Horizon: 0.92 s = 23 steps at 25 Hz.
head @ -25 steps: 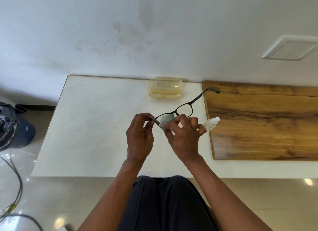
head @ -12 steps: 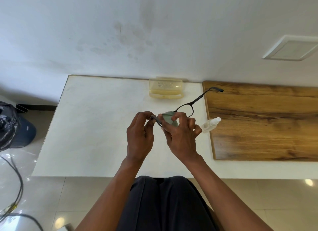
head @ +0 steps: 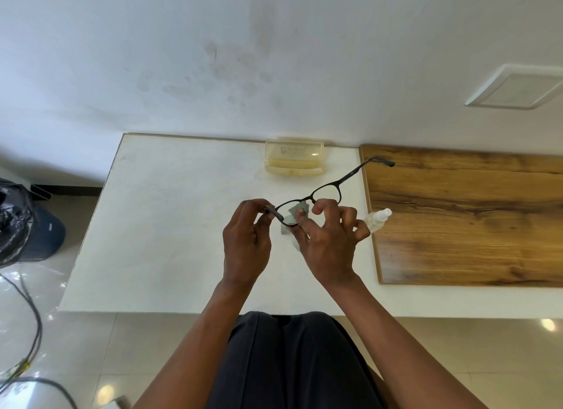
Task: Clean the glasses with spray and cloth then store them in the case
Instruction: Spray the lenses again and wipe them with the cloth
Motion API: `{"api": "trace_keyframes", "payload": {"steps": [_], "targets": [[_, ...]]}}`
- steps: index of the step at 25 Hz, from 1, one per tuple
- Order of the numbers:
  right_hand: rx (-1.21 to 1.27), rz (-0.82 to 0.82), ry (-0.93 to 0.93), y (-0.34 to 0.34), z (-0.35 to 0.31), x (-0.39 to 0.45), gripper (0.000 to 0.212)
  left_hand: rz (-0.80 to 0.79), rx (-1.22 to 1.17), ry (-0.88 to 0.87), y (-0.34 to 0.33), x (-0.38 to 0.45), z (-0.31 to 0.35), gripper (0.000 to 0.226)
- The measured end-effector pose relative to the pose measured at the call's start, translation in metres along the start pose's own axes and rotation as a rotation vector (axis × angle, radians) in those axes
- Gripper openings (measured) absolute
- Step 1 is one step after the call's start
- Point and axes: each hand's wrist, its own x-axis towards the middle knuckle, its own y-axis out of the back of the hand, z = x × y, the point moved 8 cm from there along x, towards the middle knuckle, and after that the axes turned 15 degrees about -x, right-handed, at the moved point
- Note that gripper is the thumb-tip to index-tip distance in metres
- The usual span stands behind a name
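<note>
Black thin-framed glasses [head: 327,190]: left hand [head: 246,241] pinched near-left temple; right hand [head: 327,244] pinched pale green cloth [head: 297,218] on lens; translucent yellow case [head: 294,162] lay far, open.

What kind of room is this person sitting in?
Probably a plain home or office corner, though it is hard to be sure: a white table against a bare, stained wall, a glossy tiled floor, and a bin lined with a black bag.
</note>
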Motion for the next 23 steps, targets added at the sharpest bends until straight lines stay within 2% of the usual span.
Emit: {"api": "trace_keyframes", "payload": {"steps": [5,11,14,23], "targets": [[0.001,-0.121,-0.002,-0.011,-0.005,-0.001,0.047,-0.011,0.009,-0.002,-0.001,0.001,0.002,0.023],[0.177,-0.183,0.023,-0.016,-0.009,-0.001,0.047,-0.009,0.039,-0.001,-0.001,0.003,0.0,0.011],[0.229,-0.173,0.024,-0.016,-0.01,-0.001,0.05,0.006,0.035,-0.003,0.001,0.002,0.0,0.017],[0.137,0.035,0.071,0.001,0.0,0.003,0.014,0.019,0.048,-0.003,0.001,0.001,0.002,0.015]]}}
